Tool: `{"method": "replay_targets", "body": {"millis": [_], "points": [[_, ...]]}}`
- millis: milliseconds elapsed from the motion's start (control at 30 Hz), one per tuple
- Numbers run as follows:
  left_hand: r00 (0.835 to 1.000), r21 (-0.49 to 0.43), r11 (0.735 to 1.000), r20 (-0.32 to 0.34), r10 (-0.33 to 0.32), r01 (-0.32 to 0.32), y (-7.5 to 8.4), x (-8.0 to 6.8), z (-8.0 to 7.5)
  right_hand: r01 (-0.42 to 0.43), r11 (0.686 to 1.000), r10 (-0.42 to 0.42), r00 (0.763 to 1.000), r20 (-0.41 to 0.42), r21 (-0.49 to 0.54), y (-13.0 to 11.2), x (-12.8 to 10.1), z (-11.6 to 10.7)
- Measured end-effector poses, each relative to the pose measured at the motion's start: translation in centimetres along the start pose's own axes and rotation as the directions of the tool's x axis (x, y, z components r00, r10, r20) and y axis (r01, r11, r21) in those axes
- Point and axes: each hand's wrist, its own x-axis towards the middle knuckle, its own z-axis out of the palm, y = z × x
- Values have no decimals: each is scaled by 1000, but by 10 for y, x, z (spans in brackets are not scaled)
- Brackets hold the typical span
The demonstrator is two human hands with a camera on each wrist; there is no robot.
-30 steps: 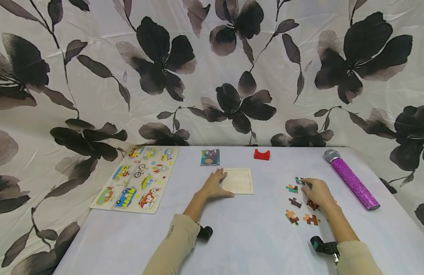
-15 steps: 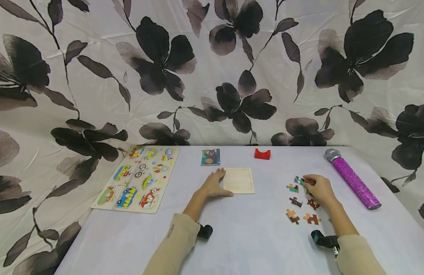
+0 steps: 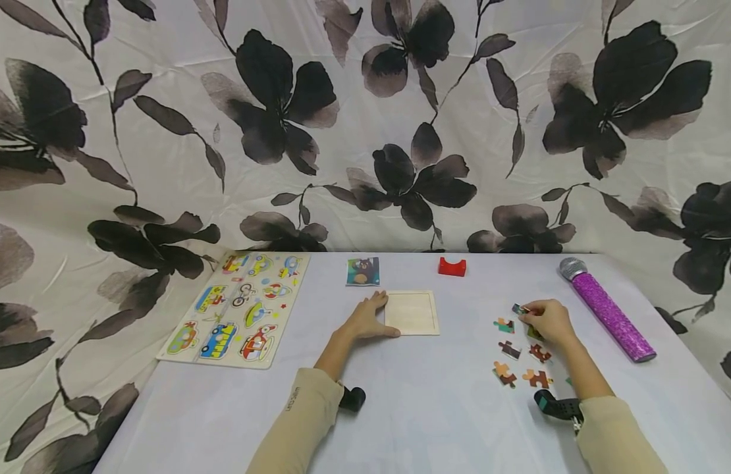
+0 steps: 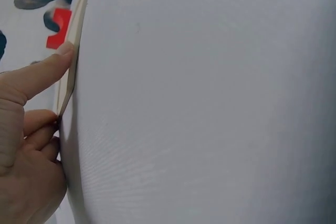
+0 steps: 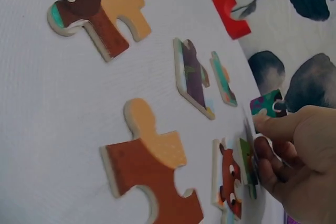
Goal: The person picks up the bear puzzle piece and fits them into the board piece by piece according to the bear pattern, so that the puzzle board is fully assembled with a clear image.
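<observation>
My left hand point(image 3: 368, 319) holds the left side of a pale, shallow wooden puzzle tray point(image 3: 413, 313), which lies flat on the table. In the left wrist view its thumb lies along the tray's near edge point(image 4: 79, 22), the other fingers bent at the corner. My right hand point(image 3: 549, 320) pinches a teal puzzle piece with purple spots point(image 5: 266, 103) by one edge, tilted up. Under that hand lies a green piece point(image 3: 535, 333). Around it are a bear-face piece point(image 3: 540, 353), a teal-orange piece point(image 3: 504, 325), a dark piece point(image 3: 510, 349) and two brown-orange pieces point(image 3: 537, 378).
A board of vehicle pictures point(image 3: 235, 309) lies at the left. Behind the tray are a small bear picture card point(image 3: 362, 271) and a red notched block point(image 3: 452, 266). A glittery purple microphone point(image 3: 611, 316) lies on the right. A flowered cloth point(image 3: 342, 131) hangs behind the table.
My right hand has taken the teal piece between its fingertips and tilted it up from the table, now seen almost edge-on. The left hand and tray have stayed put.
</observation>
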Motion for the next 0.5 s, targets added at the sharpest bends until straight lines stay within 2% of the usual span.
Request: {"method": "replay_targets", "body": {"millis": [100, 233, 333, 500], "points": [[1000, -23, 1000, 23, -11, 11, 0, 0, -3, -2, 999, 2, 1000, 5, 35, -4, 1, -1], [998, -56, 997, 53, -41, 44, 0, -2, -6, 63, 994, -66, 998, 22, 93, -11, 6, 4], [998, -69, 996, 52, -46, 50, 0, -3, -7, 120, 981, -127, 991, 31, 155, -20, 9, 11], [999, -82, 996, 40, -35, 39, 1, -2, -7, 144, 957, -159, 986, 42, 250, -41, 16, 29]]}}
